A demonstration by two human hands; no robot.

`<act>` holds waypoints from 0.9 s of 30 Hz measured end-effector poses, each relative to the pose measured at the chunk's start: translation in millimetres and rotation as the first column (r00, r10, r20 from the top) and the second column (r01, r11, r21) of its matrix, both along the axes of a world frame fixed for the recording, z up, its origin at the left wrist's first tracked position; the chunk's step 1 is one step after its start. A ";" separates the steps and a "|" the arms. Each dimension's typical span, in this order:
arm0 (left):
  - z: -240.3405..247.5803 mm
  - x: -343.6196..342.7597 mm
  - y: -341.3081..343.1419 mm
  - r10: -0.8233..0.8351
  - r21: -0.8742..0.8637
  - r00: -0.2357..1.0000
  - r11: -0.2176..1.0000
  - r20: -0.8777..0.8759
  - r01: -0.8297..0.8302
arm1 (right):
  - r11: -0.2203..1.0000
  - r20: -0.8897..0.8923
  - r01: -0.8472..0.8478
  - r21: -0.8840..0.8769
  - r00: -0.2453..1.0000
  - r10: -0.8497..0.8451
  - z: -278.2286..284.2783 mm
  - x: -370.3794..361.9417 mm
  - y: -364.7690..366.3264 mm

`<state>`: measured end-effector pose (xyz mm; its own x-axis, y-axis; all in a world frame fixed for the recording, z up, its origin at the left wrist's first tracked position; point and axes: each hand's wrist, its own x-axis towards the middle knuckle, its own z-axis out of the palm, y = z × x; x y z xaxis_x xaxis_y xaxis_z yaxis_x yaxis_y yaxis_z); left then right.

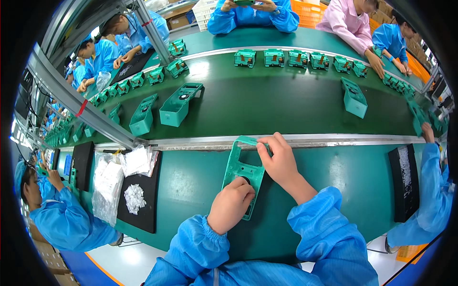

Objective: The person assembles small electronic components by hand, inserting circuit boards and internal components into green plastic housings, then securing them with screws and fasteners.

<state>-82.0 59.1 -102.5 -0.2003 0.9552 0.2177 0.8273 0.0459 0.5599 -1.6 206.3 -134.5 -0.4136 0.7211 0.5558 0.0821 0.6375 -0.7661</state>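
Observation:
A green plastic housing (232, 168) lies on the green tabletop in front of me, its long open frame pointing away. My right hand (280, 164) pinches the housing's far right edge between thumb and fingers. Lower down, my left hand (231, 206) is closed, its fingertips inside the housing at a round black part (246, 179). Whatever those fingertips hold, if anything, is hidden beneath them. Both forearms are in blue sleeves.
Left of me, a black mat (151, 190) bears small clear pieces (135, 199) and plastic bags (107, 183). A black tray (404, 183) stands at right. Beyond a metal rail (191, 143), a belt carries similar housings (181, 105) and green assemblies (274, 58). Co-workers sit around.

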 end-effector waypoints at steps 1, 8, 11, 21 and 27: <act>-0.1 -0.6 0.6 -0.009 -0.004 1.000 1.000 -0.005 0.009 | 1.000 -0.008 0.005 0.025 1.000 -0.005 -0.2 0.5 0.5; 1.1 -12.3 -14.0 0.039 0.228 0.993 0.971 0.112 -0.064 | 0.933 0.123 0.031 0.358 0.989 -0.080 36.4 -4.0 -1.3; 25.9 -29.6 -34.0 0.227 0.344 0.961 0.899 0.159 -0.270 | 0.598 0.453 -0.358 0.717 0.891 -0.010 56.3 -23.4 5.0; 3.7 -129.5 -191.7 0.725 0.550 0.670 0.498 0.162 -0.671 | 0.707 0.759 -0.489 0.510 0.643 -0.102 79.9 -4.8 50.8; -28.4 -164.1 -216.7 0.845 0.539 0.513 0.364 0.152 -0.760 | 0.896 0.629 0.237 0.375 0.645 -0.434 40.9 61.1 135.1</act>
<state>-246.1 -157.6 -130.9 -0.7416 0.0931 0.6643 0.6130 0.4962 0.6148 59.4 341.4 -93.6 -0.5000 0.7737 0.3890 0.7602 0.6073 -0.2307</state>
